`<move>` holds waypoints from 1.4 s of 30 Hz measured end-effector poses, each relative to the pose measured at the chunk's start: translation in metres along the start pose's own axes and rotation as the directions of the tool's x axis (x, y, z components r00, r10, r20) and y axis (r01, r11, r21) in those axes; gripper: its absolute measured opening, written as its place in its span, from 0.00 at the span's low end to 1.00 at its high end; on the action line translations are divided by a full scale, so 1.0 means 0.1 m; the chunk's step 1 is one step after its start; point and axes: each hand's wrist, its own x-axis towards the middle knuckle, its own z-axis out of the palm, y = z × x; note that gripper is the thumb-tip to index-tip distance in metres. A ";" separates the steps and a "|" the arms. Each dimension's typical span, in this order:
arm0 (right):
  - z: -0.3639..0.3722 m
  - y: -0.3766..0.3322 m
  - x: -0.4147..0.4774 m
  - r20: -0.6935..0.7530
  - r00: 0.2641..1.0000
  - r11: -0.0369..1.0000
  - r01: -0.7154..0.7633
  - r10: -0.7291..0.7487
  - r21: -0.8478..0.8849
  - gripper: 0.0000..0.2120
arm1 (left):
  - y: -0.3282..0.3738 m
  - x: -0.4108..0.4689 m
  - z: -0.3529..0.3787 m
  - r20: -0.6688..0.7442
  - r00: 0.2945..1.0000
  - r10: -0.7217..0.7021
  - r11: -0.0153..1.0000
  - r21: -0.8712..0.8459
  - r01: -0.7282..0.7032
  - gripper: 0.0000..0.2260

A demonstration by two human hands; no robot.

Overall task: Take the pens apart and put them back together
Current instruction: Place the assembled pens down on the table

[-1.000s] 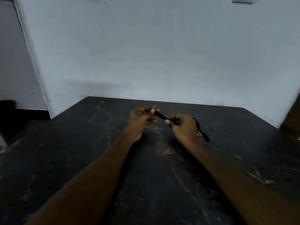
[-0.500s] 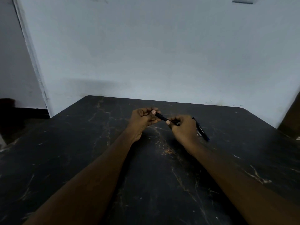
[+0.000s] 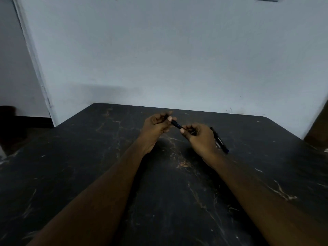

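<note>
A dark pen [image 3: 176,124] spans the gap between my two hands above the middle of the table. My left hand [image 3: 156,127] pinches its upper left end between thumb and fingers. My right hand [image 3: 198,137] grips its lower right end, thumb on top. Only a short stretch of the barrel shows between the fingers; both ends are hidden. A second dark pen [image 3: 220,140] with white lettering and a blue tip lies flat on the table just right of my right hand, partly hidden behind it.
The table [image 3: 88,166] is black marble with pale veins and rounded far corners. A pale wall stands right behind its far edge. A brown object [image 3: 319,130] rises at the right edge of the view.
Both hands stay on the pen and have barely shifted. The pen on the table has not moved.
</note>
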 end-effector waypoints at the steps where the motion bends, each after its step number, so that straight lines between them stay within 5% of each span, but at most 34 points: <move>1: 0.00 0.01 0.00 0.009 1.000 1.000 0.011 -0.011 -0.002 0.05 | 0.01 0.00 -0.01 0.009 1.000 0.003 1.000 0.009 -0.003 0.13; 6: -0.07 0.03 0.01 0.085 0.995 0.995 0.058 -0.052 -0.075 0.08 | 0.01 0.05 -0.05 -0.094 0.996 -0.007 1.000 0.005 0.008 0.10; 15: -0.53 0.43 0.28 -0.180 0.978 0.938 -0.159 0.106 -0.309 0.11 | -0.03 0.04 0.00 -0.175 0.984 0.025 0.951 0.308 0.031 0.15; 26: -0.71 0.46 0.22 -0.099 0.931 0.829 -0.359 0.352 -0.429 0.12 | -0.10 -0.01 0.05 -0.023 0.999 0.028 0.629 0.777 0.001 0.15; 35: -0.66 0.34 0.20 -0.151 0.963 0.910 -0.263 0.225 -0.320 0.15 | -0.08 0.00 0.04 -0.027 0.999 0.044 0.506 0.862 0.001 0.10; 42: -0.27 -0.01 0.02 0.062 0.987 0.899 -0.110 0.150 -0.425 0.09 | -0.04 -0.01 -0.02 -0.096 0.993 0.062 0.466 0.883 0.057 0.11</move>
